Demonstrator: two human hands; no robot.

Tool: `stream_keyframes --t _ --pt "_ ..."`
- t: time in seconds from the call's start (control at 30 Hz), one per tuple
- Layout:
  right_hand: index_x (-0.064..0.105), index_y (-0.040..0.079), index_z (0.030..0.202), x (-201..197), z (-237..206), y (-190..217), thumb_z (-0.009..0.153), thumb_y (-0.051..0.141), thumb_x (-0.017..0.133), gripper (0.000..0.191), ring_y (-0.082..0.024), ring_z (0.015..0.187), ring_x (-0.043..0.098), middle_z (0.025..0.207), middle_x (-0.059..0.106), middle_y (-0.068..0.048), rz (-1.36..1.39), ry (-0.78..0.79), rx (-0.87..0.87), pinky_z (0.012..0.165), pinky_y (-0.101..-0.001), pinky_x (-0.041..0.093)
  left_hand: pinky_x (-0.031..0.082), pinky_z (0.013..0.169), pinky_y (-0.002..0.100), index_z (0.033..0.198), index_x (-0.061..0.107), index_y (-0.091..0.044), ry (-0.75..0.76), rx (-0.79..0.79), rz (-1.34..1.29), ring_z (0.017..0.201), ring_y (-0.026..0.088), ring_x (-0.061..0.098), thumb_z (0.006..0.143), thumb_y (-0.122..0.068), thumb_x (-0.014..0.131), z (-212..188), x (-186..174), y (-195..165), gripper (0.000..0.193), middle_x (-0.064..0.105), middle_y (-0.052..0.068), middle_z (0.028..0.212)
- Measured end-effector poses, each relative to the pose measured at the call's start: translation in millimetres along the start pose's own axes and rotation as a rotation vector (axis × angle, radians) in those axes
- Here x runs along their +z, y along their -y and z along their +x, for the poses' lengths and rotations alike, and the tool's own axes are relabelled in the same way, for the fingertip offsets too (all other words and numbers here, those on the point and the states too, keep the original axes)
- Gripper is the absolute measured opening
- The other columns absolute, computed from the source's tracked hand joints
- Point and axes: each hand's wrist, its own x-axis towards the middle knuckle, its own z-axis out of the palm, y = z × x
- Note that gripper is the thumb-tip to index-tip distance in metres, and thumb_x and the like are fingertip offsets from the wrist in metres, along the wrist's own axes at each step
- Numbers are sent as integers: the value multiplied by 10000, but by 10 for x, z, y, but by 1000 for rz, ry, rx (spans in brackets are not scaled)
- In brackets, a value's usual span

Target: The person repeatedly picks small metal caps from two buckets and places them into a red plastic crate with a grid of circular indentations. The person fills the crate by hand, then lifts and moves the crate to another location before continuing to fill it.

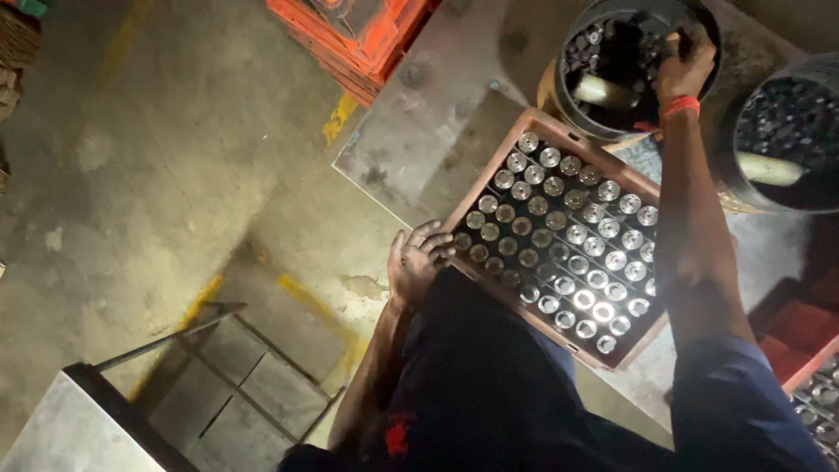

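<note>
1. The right hand [684, 65] is stretched far out and dipped into a round dark bucket [568, 96] full of small metal parts [603, 48]. Its fingers are curled down among them; whether a part is pinched cannot be told.
2. The left hand [412, 262] is laid flat, fingers spread, on the near corner of a brown tray [489, 170].
3. Shiny metal rings [568, 236] are stood in rows in the tray, between bucket and body.
4. The bucket is nearer the right hand.
5. A second bucket [786, 131] is cut off at the right edge. Little is lit, so the parts' shape is hard to make out.
</note>
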Motion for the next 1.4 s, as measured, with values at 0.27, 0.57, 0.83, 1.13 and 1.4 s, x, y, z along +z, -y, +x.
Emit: stream_keyframes --t 0.27,0.57,0.83,1.13,1.4 --pt "650 70 996 -354 -288 81 1038 319 641 253 -139 606 585 823 682 -29 891 27 635 466 -245 393 510 909 405 1414 516 -8 88 20 65 1036 289 657 1052 -585 326 -237 189 461 707 680 188 1210" --pt "594 112 974 -293 -1856 761 1083 379 649 294 -65 520 491 763 583 7 939 252 676 404 -197 374 467 1008 415 1431 512 -18 56 -35 168 1124 257 633 1025 -612 370 -485 511 872 733 662 148 1278" --pt "756 57 1052 -25 -3452 1264 1018 189 705 146 -219 888 676 1001 733 -103 -2 229 -44 809 -361 516 524 1016 395 1332 547 -90 62 -291 -302 1173 240 607 1061 -549 456 76 600 1737 540 602 119 1285" --pt "726 55 973 150 -3207 1436 926 158 785 128 -304 944 580 978 691 -134 -442 42 -148 892 -434 387 534 1019 368 1291 574 -78 347 -583 -259 1183 196 594 1091 -341 459 744 410 1460 350 609 94 1279" --pt "746 22 1090 787 -2822 1468 1059 92 721 80 -281 977 713 1068 743 -127 -176 -34 32 847 -383 554 499 1009 447 1368 599 -20 407 -652 -681 1145 293 614 1218 -378 549 1068 181 889 392 649 140 1275"
